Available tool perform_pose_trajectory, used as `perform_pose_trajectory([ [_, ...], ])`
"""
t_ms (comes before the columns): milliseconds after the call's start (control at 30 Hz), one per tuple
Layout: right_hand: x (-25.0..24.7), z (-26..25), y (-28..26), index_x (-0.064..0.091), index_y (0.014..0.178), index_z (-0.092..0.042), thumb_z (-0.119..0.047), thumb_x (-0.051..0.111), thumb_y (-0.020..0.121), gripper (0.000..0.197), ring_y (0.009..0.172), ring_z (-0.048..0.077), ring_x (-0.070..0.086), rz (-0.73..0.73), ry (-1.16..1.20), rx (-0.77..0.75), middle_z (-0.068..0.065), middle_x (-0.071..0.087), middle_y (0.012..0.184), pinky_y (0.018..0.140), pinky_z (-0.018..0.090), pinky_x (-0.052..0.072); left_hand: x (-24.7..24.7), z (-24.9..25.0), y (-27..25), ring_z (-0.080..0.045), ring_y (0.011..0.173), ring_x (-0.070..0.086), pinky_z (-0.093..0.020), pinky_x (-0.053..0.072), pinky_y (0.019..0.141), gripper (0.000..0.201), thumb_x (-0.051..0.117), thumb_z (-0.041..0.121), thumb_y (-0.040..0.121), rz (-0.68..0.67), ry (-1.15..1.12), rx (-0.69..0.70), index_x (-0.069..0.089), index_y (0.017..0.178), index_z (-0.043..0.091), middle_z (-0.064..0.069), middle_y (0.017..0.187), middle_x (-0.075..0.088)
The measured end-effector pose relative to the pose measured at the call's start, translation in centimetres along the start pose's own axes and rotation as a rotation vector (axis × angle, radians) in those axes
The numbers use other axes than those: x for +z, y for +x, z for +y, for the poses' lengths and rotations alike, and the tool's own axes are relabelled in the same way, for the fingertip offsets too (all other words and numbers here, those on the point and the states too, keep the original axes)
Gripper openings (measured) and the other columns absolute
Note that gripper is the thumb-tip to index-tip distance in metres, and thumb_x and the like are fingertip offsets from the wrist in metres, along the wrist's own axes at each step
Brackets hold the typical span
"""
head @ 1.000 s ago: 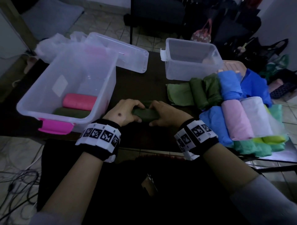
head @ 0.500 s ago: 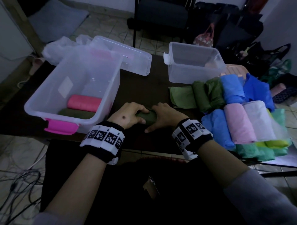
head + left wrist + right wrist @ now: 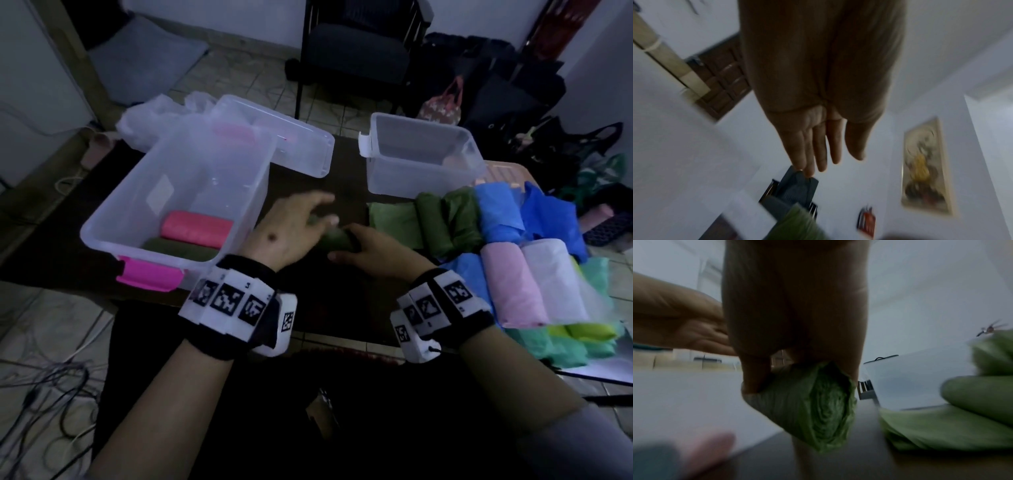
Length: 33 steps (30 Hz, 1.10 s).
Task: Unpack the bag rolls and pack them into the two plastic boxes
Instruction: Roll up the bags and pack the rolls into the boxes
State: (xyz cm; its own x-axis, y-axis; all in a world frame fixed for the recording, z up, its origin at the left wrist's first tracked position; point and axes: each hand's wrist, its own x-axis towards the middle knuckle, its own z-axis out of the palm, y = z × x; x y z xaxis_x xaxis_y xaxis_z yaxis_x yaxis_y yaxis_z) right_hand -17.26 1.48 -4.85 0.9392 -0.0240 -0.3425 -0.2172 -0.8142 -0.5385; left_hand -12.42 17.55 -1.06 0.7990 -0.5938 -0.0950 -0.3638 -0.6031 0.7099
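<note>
My right hand (image 3: 346, 245) grips a dark green bag roll (image 3: 337, 236) just above the dark table, thumb and fingers curled round it; the right wrist view shows the green bag roll's (image 3: 824, 415) spiral end below my right hand (image 3: 797, 386). My left hand (image 3: 318, 212) hovers beside the roll with straight fingers, and the left wrist view shows my left hand (image 3: 828, 159) holding nothing. The left plastic box (image 3: 205, 161) holds a pink roll (image 3: 197, 224) and a dark green roll (image 3: 178, 248). The right plastic box (image 3: 421, 171) stands behind, its contents unclear.
A pile of bag rolls lies at the right: green rolls (image 3: 431, 219), blue rolls (image 3: 496, 212), a pink one (image 3: 513, 287), a white one (image 3: 555, 277). A clear lid (image 3: 291, 144) lies behind the left box. A chair (image 3: 356, 51) and bags stand beyond the table.
My left hand has let go of the green roll and opened, its fingers stretching forward. The right hand keeps hold of the roll and has lifted it slightly.
</note>
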Motion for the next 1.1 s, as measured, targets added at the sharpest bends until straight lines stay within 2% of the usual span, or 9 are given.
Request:
perform_pose_trajectory([
  [100,-1.6,-2.2,0.9,0.046,0.128,-0.013,-0.036,0.059,0.089,0.047,0.085,0.013,0.056,0.064,0.137,-0.018,0.002,0.056,0.106,0.071,0.024,0.046,-4.1,0.6,-0.7,-0.014,0.127,0.046,-0.027,0.035,0.104,0.040,0.050,0.030,0.095,0.294,-0.083,0.013,0.047,0.135,0.025,0.001,0.139,0.049],
  [200,-2.3,-5.1,2.4,0.047,0.127,-0.010,-0.035,0.060,0.089,0.047,0.089,0.015,0.058,0.139,0.242,-0.096,0.003,0.057,0.106,0.074,0.026,0.048,-8.0,-1.4,-1.0,-0.019,0.129,0.044,-0.028,0.032,0.105,0.041,0.047,0.029,0.096,0.483,-0.044,-0.142,0.047,0.136,0.018,-0.004,0.141,0.047],
  [300,-2.0,-8.3,4.3,0.047,0.126,-0.007,-0.035,0.060,0.089,0.047,0.086,0.012,0.057,0.198,0.319,-0.201,0.001,0.056,0.099,0.068,0.023,0.047,-10.5,-5.7,-1.9,-0.033,0.129,0.041,-0.036,0.032,0.107,0.044,0.046,0.023,0.096,0.500,0.055,-0.383,0.045,0.135,0.004,-0.016,0.143,0.041],
  [400,-1.4,-11.6,6.4,0.048,0.124,-0.008,-0.033,0.061,0.089,0.045,0.094,0.017,0.058,0.259,0.390,-0.267,0.002,0.057,0.104,0.078,0.028,0.050,-11.1,-10.2,-3.5,-0.043,0.121,0.043,-0.047,0.038,0.101,0.040,0.043,0.020,0.093,0.510,0.088,-0.603,0.049,0.126,-0.002,-0.026,0.134,0.045],
  [500,-0.8,-14.0,8.1,0.048,0.125,-0.007,-0.033,0.061,0.089,0.046,0.092,0.012,0.054,0.304,0.350,-0.315,-0.001,0.055,0.103,0.069,0.017,0.042,-10.7,-12.5,-4.9,-0.043,0.113,0.048,-0.044,0.040,0.089,0.043,0.038,0.029,0.096,0.491,0.028,-0.742,0.049,0.122,-0.003,-0.027,0.127,0.049],
  [600,-0.4,-15.4,9.6,0.047,0.127,-0.004,-0.033,0.062,0.089,0.050,0.093,0.012,0.052,0.322,0.222,-0.384,0.003,0.055,0.105,0.065,0.017,0.038,-10.0,-13.4,-5.4,-0.041,0.110,0.052,-0.036,0.039,0.082,0.044,0.036,0.031,0.098,0.521,-0.092,-0.745,0.053,0.120,-0.002,-0.027,0.122,0.054],
  [700,-0.2,-16.2,10.7,0.045,0.129,-0.004,-0.037,0.061,0.088,0.056,0.106,0.021,0.051,0.339,0.072,-0.420,0.012,0.054,0.118,0.082,0.025,0.038,-9.5,-13.2,-5.5,-0.040,0.109,0.053,-0.038,0.041,0.088,0.040,0.037,0.030,0.098,0.647,-0.140,-0.724,0.060,0.111,0.000,-0.027,0.118,0.057],
  [800,0.2,-17.0,11.5,0.044,0.130,-0.005,-0.039,0.060,0.088,0.056,0.112,0.025,0.049,0.318,-0.002,-0.428,0.015,0.052,0.122,0.091,0.030,0.039,-8.9,-12.6,-5.8,-0.038,0.110,0.054,-0.039,0.041,0.091,0.040,0.036,0.033,0.100,0.724,-0.163,-0.729,0.060,0.114,0.005,-0.023,0.118,0.058],
  [1100,2.0,-19.1,12.4,0.035,0.131,-0.001,-0.043,0.056,0.089,0.062,0.122,0.034,0.040,0.279,-0.485,-0.257,0.018,0.040,0.133,0.097,0.043,0.037,-7.6,-12.9,-7.9,-0.020,0.092,0.052,-0.030,0.036,0.076,0.037,0.034,0.038,0.100,0.811,-0.228,-0.630,0.059,0.111,0.013,-0.008,0.098,0.057],
])
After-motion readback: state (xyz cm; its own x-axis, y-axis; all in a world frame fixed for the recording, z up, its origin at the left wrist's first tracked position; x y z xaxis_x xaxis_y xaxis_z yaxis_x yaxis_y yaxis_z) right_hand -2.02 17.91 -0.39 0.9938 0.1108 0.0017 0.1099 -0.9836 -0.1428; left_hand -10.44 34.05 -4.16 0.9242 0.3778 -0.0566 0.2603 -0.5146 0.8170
